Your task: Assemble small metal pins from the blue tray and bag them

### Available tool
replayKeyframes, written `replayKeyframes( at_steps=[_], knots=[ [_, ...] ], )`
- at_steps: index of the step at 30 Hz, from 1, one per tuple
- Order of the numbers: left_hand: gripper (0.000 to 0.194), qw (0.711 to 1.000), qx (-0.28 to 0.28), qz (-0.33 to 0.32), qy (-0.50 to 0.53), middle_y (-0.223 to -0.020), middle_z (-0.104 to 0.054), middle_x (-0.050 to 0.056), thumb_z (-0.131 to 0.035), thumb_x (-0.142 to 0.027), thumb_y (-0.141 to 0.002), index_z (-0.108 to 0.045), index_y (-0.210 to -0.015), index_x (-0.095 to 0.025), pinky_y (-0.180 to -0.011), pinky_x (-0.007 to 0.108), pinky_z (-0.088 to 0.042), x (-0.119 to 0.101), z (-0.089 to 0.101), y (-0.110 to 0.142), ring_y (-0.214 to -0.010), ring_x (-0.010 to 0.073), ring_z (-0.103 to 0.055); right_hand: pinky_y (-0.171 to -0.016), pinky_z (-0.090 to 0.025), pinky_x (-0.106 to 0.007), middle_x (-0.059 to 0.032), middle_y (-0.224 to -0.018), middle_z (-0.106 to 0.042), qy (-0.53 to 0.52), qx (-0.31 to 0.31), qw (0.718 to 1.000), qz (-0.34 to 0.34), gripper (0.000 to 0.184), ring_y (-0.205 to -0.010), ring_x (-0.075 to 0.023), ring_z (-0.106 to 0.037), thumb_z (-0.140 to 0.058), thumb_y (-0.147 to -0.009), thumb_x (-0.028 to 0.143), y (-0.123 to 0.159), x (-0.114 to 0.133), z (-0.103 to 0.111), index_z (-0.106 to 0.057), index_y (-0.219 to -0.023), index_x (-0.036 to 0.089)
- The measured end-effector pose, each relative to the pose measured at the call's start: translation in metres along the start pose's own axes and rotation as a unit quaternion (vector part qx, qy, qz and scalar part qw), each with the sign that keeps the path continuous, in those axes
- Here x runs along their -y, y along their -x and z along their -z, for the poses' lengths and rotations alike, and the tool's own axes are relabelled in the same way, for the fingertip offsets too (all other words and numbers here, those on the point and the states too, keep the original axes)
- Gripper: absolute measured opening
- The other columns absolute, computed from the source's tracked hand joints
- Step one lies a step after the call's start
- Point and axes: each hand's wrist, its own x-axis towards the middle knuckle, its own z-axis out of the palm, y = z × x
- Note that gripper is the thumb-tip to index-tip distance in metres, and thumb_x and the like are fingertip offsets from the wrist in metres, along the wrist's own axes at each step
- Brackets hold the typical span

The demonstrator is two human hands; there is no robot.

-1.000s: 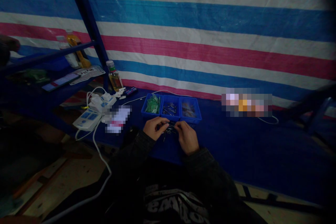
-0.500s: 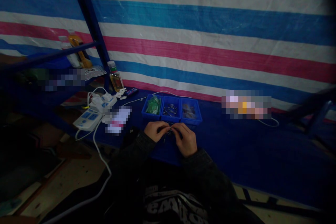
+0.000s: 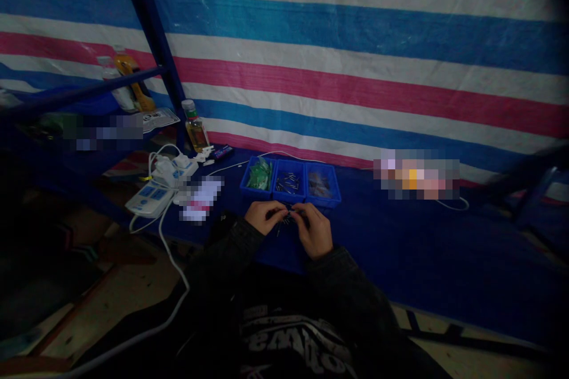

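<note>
Your left hand point(image 3: 265, 217) and right hand point(image 3: 315, 230) pinch small dark pins point(image 3: 287, 217) between closed fingers; further pins point(image 3: 287, 183) remain in the middle blue bin point(image 3: 288, 203).
</note>
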Motion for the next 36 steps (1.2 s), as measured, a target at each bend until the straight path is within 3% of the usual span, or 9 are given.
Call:
replayKeyframes(
  at_steps=[18,24,36],
  knots=[
    [0.023,1.000,0.010,-0.004,-0.011,-0.073,-0.073,0.002,-0.058,-0.033,-0.092,-0.072,-0.088,-0.015,-0.066,0.020,-0.048,-0.0010,0.0013,-0.0004,-0.064,0.0119,-0.065,-0.076,-0.049,-0.030,-0.0037,-0.085,-0.065,-0.026,0.012,1.000,-0.008,0.015,-0.081,-0.0178,-0.063,-0.049,-0.097,0.023,-0.0045,0.0007,0.0028,-0.062,-0.090,0.021],
    [0.022,1.000,0.011,0.007,0.006,-0.069,-0.072,0.002,-0.058,-0.031,-0.091,-0.073,-0.087,-0.014,-0.063,0.020,-0.049,-0.0040,0.0009,-0.0001,-0.063,0.0125,-0.065,-0.081,-0.051,-0.032,-0.0060,-0.098,-0.069,0.000,0.014,1.000,0.012,0.018,-0.090,-0.0199,-0.066,-0.048,-0.097,0.025,0.0029,-0.0052,-0.0022,-0.061,-0.108,0.022],
    [0.023,1.000,0.004,0.014,-0.012,-0.070,-0.072,0.002,-0.058,-0.033,-0.092,-0.071,-0.089,-0.015,-0.063,0.020,-0.048,-0.0010,0.0009,0.0014,-0.062,0.0119,-0.065,-0.077,-0.048,-0.030,-0.0036,-0.088,-0.065,0.007,0.018,1.000,-0.002,0.016,-0.081,-0.0176,-0.064,-0.047,-0.099,0.025,0.0016,-0.0019,-0.0010,-0.061,-0.092,0.022]
  ],
)
